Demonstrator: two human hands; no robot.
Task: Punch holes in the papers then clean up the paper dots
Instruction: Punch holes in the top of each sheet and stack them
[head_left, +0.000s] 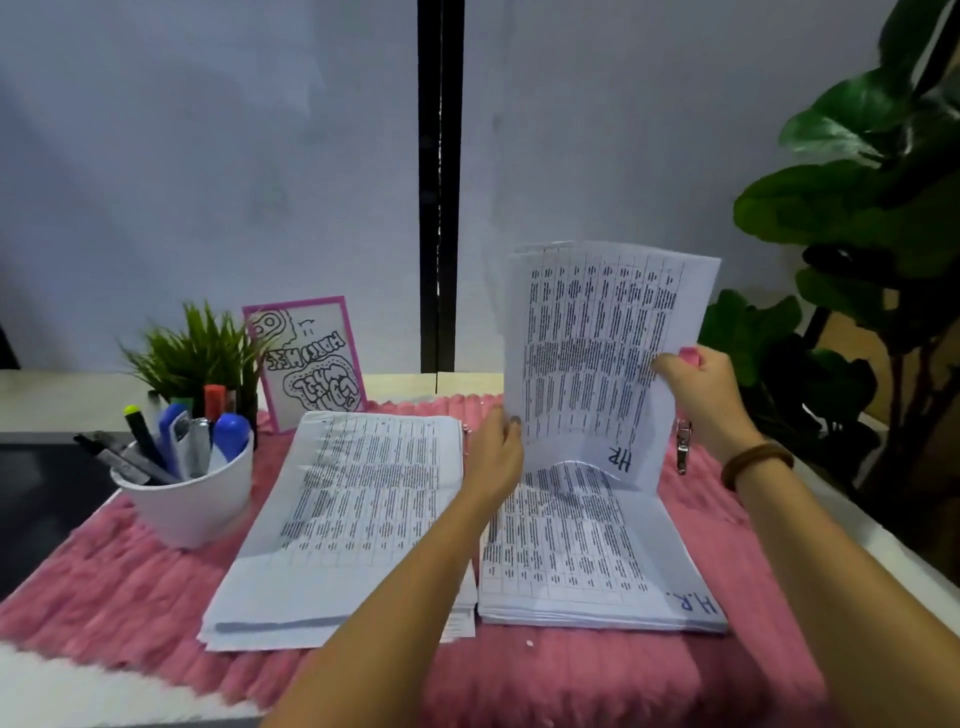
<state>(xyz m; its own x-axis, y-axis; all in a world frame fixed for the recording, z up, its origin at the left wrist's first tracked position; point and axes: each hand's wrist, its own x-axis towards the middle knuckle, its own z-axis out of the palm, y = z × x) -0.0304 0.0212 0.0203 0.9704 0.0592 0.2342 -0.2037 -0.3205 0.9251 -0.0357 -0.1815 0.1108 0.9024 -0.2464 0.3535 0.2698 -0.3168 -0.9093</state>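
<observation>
I see my left hand (496, 441) and right hand (698, 395) both pinching a printed white sheet (597, 358) upright over the right paper stack (587, 551) on the fuzzy pink mat (130, 587).

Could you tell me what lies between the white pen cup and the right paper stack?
In the head view, the left paper stack and the left hand lie between them.

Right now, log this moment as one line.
left hand: sheet edge | right hand: sheet raised | stacks: two on mat
</observation>
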